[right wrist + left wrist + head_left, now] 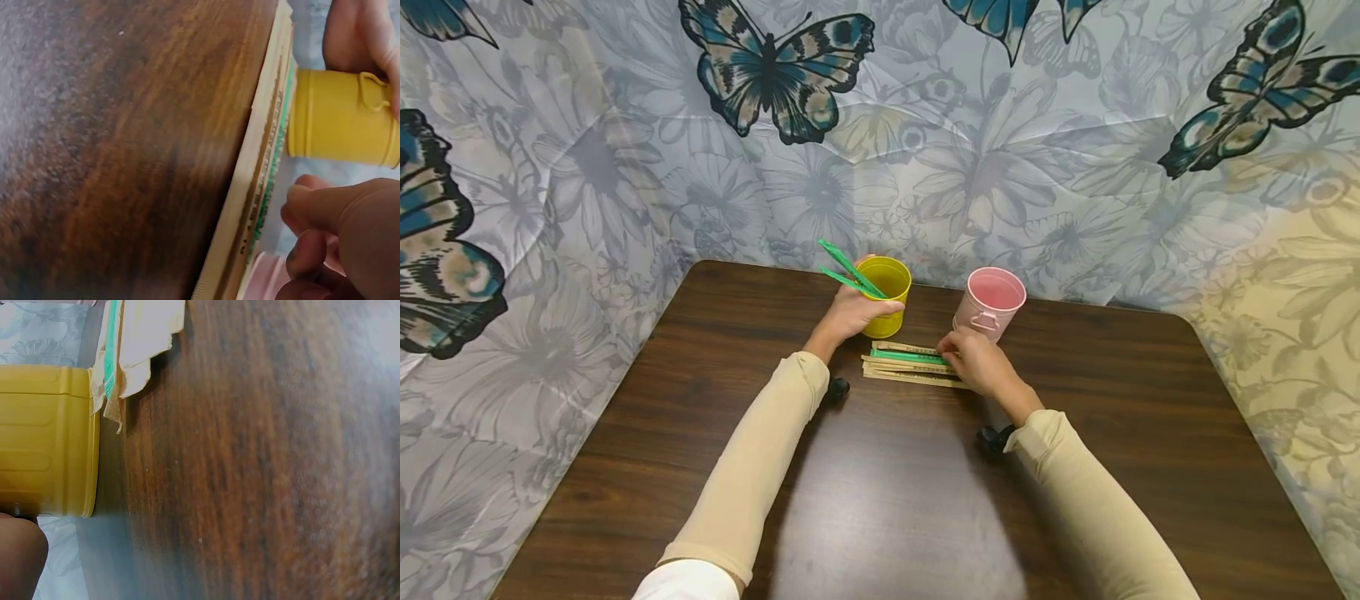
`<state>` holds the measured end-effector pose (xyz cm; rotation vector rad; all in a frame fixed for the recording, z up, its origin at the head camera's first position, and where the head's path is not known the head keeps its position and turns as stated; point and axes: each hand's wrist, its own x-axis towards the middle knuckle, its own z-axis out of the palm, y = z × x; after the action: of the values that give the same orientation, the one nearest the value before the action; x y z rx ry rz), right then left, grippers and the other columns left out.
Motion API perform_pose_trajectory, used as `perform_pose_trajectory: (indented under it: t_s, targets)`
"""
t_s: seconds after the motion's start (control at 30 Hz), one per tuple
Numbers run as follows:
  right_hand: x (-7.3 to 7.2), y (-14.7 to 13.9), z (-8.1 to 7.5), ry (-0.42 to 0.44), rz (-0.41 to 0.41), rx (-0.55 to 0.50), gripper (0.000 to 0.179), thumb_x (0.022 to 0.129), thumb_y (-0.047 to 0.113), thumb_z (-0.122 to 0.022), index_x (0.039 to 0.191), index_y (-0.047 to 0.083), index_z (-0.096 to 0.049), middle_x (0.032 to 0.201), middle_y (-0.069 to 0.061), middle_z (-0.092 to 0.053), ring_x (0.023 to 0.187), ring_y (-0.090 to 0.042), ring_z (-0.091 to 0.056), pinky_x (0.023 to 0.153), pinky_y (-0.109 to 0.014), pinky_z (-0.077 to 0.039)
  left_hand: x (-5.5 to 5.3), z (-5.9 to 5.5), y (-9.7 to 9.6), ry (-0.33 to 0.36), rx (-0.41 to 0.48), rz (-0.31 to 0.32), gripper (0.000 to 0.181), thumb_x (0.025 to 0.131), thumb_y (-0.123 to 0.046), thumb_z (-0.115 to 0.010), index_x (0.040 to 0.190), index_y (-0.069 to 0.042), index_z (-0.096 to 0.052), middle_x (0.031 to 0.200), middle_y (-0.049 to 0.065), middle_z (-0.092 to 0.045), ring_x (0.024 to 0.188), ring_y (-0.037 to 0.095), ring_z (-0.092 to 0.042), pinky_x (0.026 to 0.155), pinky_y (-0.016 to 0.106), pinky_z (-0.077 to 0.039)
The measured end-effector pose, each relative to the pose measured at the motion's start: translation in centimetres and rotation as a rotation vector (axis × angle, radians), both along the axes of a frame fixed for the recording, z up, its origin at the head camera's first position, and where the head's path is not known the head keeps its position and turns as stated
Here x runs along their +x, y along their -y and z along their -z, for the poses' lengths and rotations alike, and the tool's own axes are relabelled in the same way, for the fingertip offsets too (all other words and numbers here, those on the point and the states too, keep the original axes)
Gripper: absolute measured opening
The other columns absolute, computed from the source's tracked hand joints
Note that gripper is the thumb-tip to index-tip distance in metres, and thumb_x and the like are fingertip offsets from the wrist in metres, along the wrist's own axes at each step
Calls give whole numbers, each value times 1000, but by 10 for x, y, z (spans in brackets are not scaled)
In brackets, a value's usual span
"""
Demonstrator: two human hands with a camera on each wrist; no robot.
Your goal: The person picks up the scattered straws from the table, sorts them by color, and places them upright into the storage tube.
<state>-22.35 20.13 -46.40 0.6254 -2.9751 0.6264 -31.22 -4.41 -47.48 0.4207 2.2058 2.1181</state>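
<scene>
My left hand [852, 313] grips a small yellow bucket [889, 321] by its side, thumb across the front. Two slim green packets [848, 271] lean out of its rim to the left. A row of long paper-sleeved packets [910, 377], like wrapped chopsticks, lies on the table in front, mostly tan with green [275, 150] among them. Over the right end of this row is my right hand [981, 364]. Its fingers are loosely bent, thumb close to the index finger, and the right wrist view shows nothing between them.
A pink bucket [997, 292] with a small handle stands just behind my right hand. The brown wooden table [895, 517] reaches back to a butterfly-patterned cloth [910, 192]. Dark wrist devices [992, 439] sit under both sleeves.
</scene>
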Motion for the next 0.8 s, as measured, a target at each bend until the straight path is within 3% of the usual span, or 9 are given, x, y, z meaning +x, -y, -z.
perform_pose_trajectory:
  t_s: [0.23, 0.57, 0.8]
  targets:
    - [3, 0, 9, -18, 1, 59, 13, 93, 6, -69, 104, 6, -75, 100, -10, -68, 93, -30, -69, 83, -48, -59, 0, 1, 0, 13, 8, -11, 94, 77, -9, -88, 154, -19, -34, 137, 11, -59, 124, 26, -57, 110, 43, -48]
    - [5, 3, 10, -23, -3, 76, 11, 90, 6, -71, 102, 6, -74, 100, -11, -66, 92, -30, -68, 83, -49, -59, 1, 0, 0, 11, 40, 7, 92, 78, -6, -87, 153, -17, -36, 140, 16, -57, 129, 33, -55, 112, 47, -46]
    - [7, 4, 10, 0, 27, 65, 9, 92, 5, -69, 101, 5, -72, 100, -11, -65, 93, -30, -67, 84, -49, -58, 1, 1, -1, 19, 4, -14, 95, 77, -9, -88, 154, -18, -34, 138, 12, -58, 126, 27, -56, 112, 44, -47]
